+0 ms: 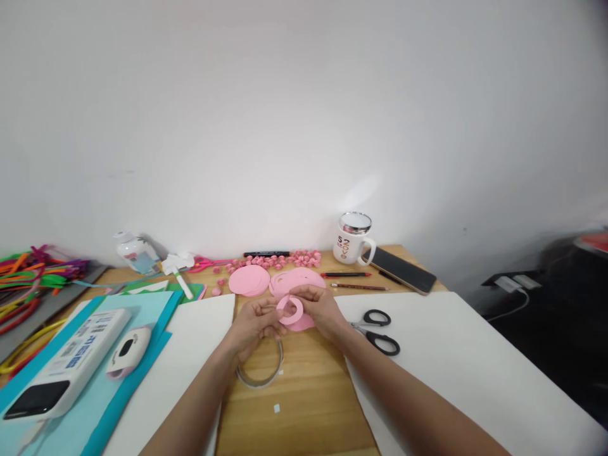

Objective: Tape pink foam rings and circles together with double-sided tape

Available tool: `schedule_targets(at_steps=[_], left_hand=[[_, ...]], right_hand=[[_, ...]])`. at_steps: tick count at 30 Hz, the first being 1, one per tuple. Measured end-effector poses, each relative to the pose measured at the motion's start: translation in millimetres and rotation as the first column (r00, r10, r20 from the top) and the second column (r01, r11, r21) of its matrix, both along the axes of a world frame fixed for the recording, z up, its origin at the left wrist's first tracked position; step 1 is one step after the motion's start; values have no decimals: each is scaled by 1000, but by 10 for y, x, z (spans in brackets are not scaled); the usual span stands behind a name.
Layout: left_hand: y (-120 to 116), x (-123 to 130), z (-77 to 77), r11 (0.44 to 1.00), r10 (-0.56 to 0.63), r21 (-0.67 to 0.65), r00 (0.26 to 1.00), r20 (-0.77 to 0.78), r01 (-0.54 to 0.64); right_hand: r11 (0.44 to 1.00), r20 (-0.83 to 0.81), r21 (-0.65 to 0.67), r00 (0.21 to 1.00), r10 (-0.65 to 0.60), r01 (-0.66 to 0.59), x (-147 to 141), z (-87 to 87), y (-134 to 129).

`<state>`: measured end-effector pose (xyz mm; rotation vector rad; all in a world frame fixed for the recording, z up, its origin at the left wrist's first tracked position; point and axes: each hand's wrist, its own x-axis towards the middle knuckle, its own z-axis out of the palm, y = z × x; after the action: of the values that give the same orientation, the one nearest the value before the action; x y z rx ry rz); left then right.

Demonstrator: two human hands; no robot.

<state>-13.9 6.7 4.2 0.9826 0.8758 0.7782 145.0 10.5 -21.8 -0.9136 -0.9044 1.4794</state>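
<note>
Head view, only one: both hands meet at mid-table, working on a pink paper ring [299,312] that sits between the fingertips, above the tabletop [304,392]. Left hand [256,326]: thumb and forefinger pinch the ring at its left edge, other fingers curled in below, lower ones not clearly readable. Right hand [319,307]: fingers bent and close together, tips over the ring's upper edge, rest of the hand just beside its right side; can't tell if thumb and fingers actually pinch, contact is partly hidden. Ring's hole faces the camera, lower rim uncovered. Loose pink paper [304,324] shows just below the ring, near the right hand. Tape roll [259,384] is directly below the left hand in view, with a small pale square [277,408] on the wood nearer the camera. Past the hands: left stack of pink discs [249,280], right stack of pink discs [304,277] just beside it, then scattered pink paper curls [278,261] behind both, black marker [266,254] near the wall. Right of the hands: scissors [384,344] with black handles on a white sheet [456,367], brown pencil [363,287] and black-and-red pencil [346,275] lying roughly parallel, mug [348,246] upright beyond them, phone [403,269] flat beside the mug
</note>
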Motion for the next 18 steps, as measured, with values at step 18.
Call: schedule_targets(at_steps=[18], left_hand=[[2,10,-16,999,22,33,999,-41,-20]], right_hand=[[999,24,34,1000,11,-12,-12,-43,12]])
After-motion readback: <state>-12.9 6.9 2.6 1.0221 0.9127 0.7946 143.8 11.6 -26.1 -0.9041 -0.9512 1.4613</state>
